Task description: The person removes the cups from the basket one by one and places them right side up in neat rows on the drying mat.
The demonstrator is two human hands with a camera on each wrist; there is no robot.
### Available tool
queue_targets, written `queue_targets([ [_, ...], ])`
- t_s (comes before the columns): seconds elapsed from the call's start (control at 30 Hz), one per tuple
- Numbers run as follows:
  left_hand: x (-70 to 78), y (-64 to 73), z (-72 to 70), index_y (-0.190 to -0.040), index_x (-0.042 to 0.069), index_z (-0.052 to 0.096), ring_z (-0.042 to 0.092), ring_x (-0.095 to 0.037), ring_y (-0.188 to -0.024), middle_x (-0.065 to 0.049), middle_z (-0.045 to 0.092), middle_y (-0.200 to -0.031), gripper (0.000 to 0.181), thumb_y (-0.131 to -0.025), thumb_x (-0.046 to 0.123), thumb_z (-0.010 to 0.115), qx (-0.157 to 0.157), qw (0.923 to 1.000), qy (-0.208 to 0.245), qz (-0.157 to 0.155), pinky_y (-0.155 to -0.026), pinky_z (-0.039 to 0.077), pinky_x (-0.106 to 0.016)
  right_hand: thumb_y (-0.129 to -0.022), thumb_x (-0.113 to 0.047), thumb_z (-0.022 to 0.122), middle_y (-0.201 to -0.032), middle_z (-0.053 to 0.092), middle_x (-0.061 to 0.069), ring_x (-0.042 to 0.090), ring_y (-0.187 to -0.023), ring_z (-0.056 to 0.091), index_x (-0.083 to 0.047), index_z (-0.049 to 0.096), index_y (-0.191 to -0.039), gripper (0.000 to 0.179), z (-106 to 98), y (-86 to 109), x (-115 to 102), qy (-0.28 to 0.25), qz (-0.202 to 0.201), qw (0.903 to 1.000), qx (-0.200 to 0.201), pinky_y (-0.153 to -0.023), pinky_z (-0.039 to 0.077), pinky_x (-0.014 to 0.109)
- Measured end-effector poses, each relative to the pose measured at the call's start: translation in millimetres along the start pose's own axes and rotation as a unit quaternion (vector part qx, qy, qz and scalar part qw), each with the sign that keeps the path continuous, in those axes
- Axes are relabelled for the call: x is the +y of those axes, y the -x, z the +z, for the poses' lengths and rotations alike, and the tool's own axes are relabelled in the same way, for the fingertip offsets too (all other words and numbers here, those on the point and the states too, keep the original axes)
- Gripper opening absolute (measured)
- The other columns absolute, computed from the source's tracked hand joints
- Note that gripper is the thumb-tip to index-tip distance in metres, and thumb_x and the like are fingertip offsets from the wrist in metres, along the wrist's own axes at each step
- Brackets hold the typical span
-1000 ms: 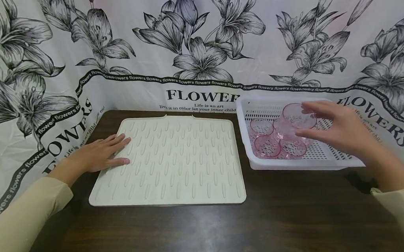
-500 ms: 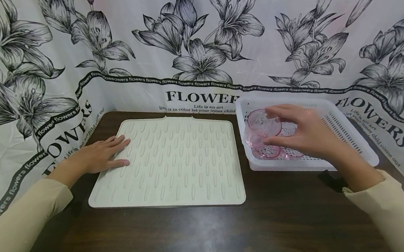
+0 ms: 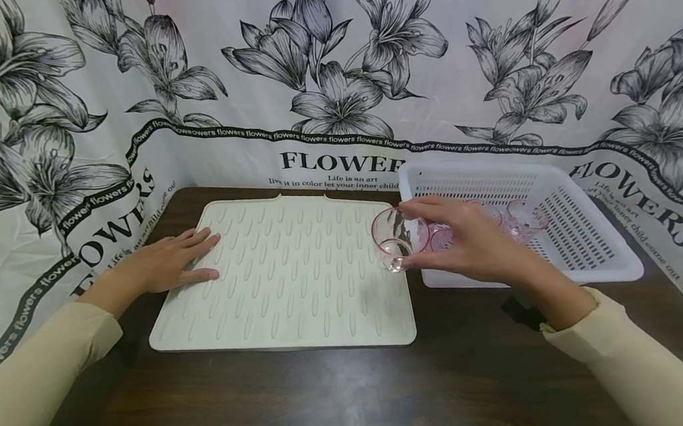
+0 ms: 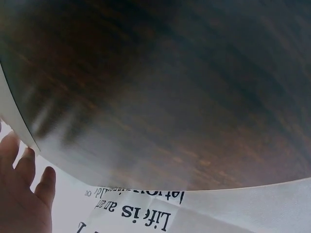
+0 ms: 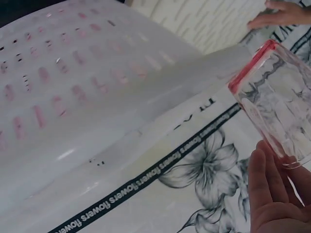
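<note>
— "Leftward has gone the right hand (image 3: 470,239) since the earlier frame, bringing the pink-rimmed glass (image 3: 388,236) from over the basket (image 3: 597,253) to the right edge of the mat (image 3: 274,278). And the surface?"

— "It is a dark, wood-grained table (image 3: 332,401) with a soft shine. Behind hangs a white cloth (image 3: 192,151), printed with black flowers."

— "How are the fingers?"

— "Thumb and fingers of the right one pinch the glass, tilted. The left hand (image 3: 167,261) lies with fingers spread on the mat's left edge, holding nothing."

— "And the materials?"

— "Glass is clear; mat is cream, with long raised ovals; basket is white, with slots."

— "What is difficult to see?"

— "Other glasses (image 3: 525,217) in the basket are partly hidden by the hand. Whether the held one touches the mat, I cannot tell."
</note>
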State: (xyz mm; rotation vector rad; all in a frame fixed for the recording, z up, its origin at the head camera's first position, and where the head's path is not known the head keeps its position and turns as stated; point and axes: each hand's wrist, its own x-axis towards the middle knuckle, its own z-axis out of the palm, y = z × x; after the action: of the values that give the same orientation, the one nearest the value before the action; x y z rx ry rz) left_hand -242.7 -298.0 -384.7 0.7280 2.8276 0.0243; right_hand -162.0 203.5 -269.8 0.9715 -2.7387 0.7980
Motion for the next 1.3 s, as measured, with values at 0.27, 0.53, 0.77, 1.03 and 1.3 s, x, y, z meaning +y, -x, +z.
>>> queue_targets([
  [0.27,0.3,0.8,-1.1,-0.157,0.007,0.028,0.022,-0.051,-0.144,-0.023,0.024,-0.161,0.089,-0.095,0.067,0.048,0.002,1.0000,-0.003,-0.002,-0.110,0.025,-0.067,-0.075,-0.040,0.088,-0.136,0.060,0.012,0.029,-0.128,0.054,-0.004,0.059,-0.138,0.078,22,-3.6,-9,-0.004,-0.019,0.9993,-0.032,-0.103,0.045,0.051],
  [0.53,-1.1,1.3,0.5,-0.157,0.007,0.029,0.023,-0.051,-0.143,-0.023,0.025,-0.160,0.090,-0.094,0.069,0.048,0.003,1.0000,-0.007,-0.004,-0.108,0.027,-0.068,-0.077,-0.042,0.086,-0.139,0.058,0.011,0.026,-0.127,0.056,-0.005,0.057,-0.140,0.078,51,-3.6,-9,-0.005,-0.014,0.9977,-0.066,-0.100,0.049,0.047],
  [0.77,-0.8,1.6,1.7,-0.157,0.007,0.028,0.022,-0.051,-0.143,-0.024,0.025,-0.160,0.091,-0.093,0.069,0.047,-0.002,1.0000,-0.003,-0.007,-0.108,0.026,-0.069,-0.080,-0.041,0.083,-0.141,0.056,0.009,0.024,-0.129,0.054,-0.005,0.055,-0.141,0.076,69,-3.5,-11,-0.001,0.000,0.9960,-0.090,-0.103,0.047,0.044],
  [1.03,1.4,-2.0,1.8,-0.158,0.009,0.028,0.022,-0.050,-0.144,-0.022,0.024,-0.161,0.091,-0.093,0.070,0.047,0.002,1.0000,0.005,-0.005,-0.108,0.027,-0.069,-0.081,-0.038,0.083,-0.143,0.054,0.010,0.025,-0.132,0.051,-0.004,0.054,-0.142,0.076,74,-1.4,-15,0.006,0.019,0.9948,-0.100,-0.104,0.046,0.046],
  [1.3,-1.2,-0.4,3.8,-0.157,0.009,0.028,0.022,-0.051,-0.144,-0.023,0.025,-0.161,0.090,-0.093,0.069,0.047,0.004,1.0000,0.001,-0.004,-0.107,0.028,-0.069,-0.084,-0.036,0.081,-0.144,0.052,0.013,0.026,-0.132,0.051,0.000,0.050,-0.144,0.077,83,-2.5,-13,-0.009,-0.004,0.9934,-0.114,-0.106,0.044,0.044],
])
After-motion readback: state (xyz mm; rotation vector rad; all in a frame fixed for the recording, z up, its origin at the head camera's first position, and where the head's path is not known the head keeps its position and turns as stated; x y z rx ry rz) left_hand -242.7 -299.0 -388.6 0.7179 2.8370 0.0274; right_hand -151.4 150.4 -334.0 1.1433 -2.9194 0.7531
